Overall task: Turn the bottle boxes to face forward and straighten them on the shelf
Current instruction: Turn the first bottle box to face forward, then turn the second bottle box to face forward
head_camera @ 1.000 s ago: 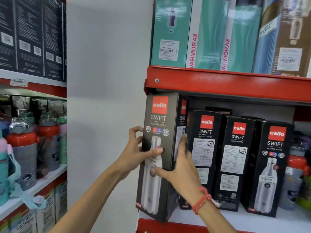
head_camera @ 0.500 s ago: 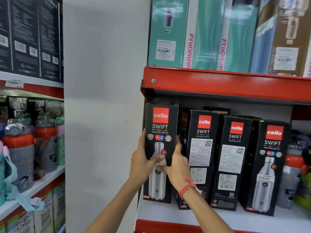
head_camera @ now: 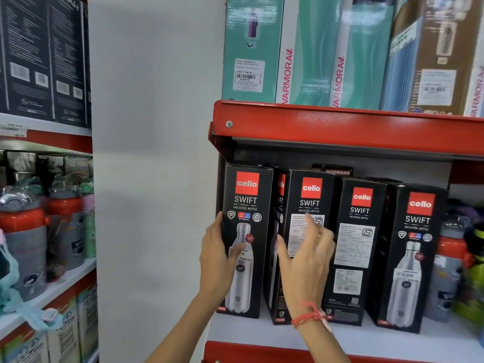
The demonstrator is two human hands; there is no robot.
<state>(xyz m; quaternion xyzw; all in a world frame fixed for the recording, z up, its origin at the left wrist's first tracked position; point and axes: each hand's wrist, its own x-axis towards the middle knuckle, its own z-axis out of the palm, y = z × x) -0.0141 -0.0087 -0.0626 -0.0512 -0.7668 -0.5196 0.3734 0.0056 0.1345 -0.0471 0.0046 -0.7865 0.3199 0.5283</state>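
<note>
Several black Cello Swift bottle boxes stand in a row on the white shelf (head_camera: 366,339). The leftmost box (head_camera: 247,203) stands upright with its bottle picture facing me. My left hand (head_camera: 216,258) grips its left edge, thumb on the front. The second box (head_camera: 311,199) and third box (head_camera: 360,231) show their printed label sides, and the second is turned slightly. The fourth box (head_camera: 417,231) shows its bottle picture. My right hand (head_camera: 306,260) hovers with fingers apart in front of the second box, holding nothing.
A red shelf edge (head_camera: 340,127) hangs close above the box tops, with teal Varmora boxes (head_camera: 309,48) on it. Red and grey bottles (head_camera: 447,260) stand right of the row. A white pillar (head_camera: 157,179) borders the left, with another bottle shelf (head_camera: 23,231) beyond.
The leftmost box went from tilted off the shelf front to upright on the shelf. My right hand let go of it and moved right to the second box.
</note>
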